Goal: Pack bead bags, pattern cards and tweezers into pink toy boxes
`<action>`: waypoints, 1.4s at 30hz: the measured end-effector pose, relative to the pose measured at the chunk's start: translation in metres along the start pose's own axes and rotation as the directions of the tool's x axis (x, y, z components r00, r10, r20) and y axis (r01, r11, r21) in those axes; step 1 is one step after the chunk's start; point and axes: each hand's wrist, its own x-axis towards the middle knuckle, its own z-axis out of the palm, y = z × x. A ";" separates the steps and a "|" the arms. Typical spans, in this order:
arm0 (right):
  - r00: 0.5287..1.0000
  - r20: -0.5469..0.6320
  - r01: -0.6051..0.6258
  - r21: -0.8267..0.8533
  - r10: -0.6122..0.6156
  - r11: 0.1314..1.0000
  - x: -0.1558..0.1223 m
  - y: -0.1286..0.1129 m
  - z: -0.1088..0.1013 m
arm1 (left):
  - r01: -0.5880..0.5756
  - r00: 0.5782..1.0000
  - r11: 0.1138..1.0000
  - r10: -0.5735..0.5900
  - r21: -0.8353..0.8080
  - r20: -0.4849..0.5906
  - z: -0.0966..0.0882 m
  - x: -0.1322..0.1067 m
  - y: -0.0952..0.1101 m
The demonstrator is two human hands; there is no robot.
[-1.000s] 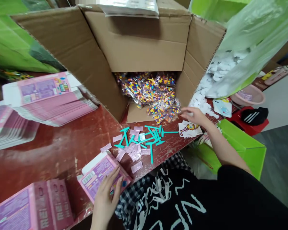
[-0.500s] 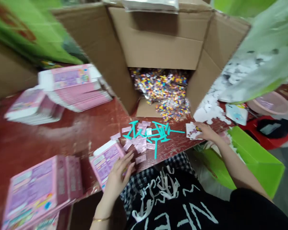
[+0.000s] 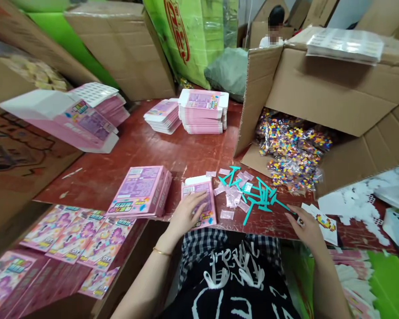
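My left hand (image 3: 189, 213) lies with fingers spread on top of a pink and purple box (image 3: 210, 201) at the table's front edge; its white flap points away from me. My right hand (image 3: 306, 230) has its fingers apart, thumb separate, over white printed cards (image 3: 327, 225). Whether it grips a card is hard to see, but none is lifted. Between the hands lie several turquoise T-shaped plastic tools (image 3: 250, 210) and small pale pink sachets (image 3: 232, 197).
An open carton (image 3: 322, 95) holds bags of colourful beads (image 3: 295, 150). Stacked pink boxes (image 3: 136, 188) stand left, with flattened boxes (image 3: 202, 117) behind. More packed boxes (image 3: 106, 241) sit low at left. White pieces (image 3: 355, 208) spread at right. A person (image 3: 273, 33) is in the background.
My view has swung left, bringing more boxes and a person into sight. My left hand stays on the pink box. My right hand's fingers now sit toward the left side of the cards.
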 end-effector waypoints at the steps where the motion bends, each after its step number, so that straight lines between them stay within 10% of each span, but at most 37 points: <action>1: 1.000 -0.008 -0.006 0.001 0.006 1.000 0.001 -0.002 0.004 | 0.010 1.000 1.000 -0.010 -0.006 -0.009 0.001 -0.001 -0.003; 7: 0.996 -0.054 -0.064 0.191 0.076 0.979 -0.001 -0.034 0.049 | 0.323 0.914 0.936 -0.346 -0.139 -0.211 0.033 -0.018 -0.049; 13: 0.979 0.142 0.105 0.279 -0.149 0.955 0.079 -0.081 0.161 | 0.462 0.811 0.793 -0.559 -0.397 -0.174 0.061 -0.030 -0.079; 20: 0.757 0.616 0.327 -0.073 -0.215 0.942 0.190 -0.113 0.262 | 0.488 0.739 0.688 -0.653 -0.537 -0.165 0.062 -0.033 -0.083; 25: 0.723 0.645 0.364 -0.052 -0.247 0.930 0.170 -0.079 0.241 | 0.421 0.745 0.678 -0.637 -0.603 -0.195 0.068 -0.033 -0.082; 30: 0.885 0.417 0.180 0.102 -0.207 0.978 0.135 -0.050 0.201 | 0.425 0.762 0.727 -0.609 -0.539 -0.219 0.067 -0.034 -0.080; 33: 0.977 0.213 -0.043 0.290 -0.021 0.956 0.105 -0.077 0.216 | 0.466 0.735 0.732 -0.633 -0.497 -0.244 0.068 -0.033 -0.077; 39: 0.982 0.156 -0.177 0.543 0.109 0.821 0.070 -0.158 0.257 | 0.401 0.765 0.697 -0.612 -0.594 -0.202 0.065 -0.017 -0.060; 42: 0.992 0.120 -0.050 0.667 -0.041 0.743 0.072 -0.176 0.228 | 0.448 0.630 0.475 -0.769 -0.758 -0.109 0.048 -0.024 -0.053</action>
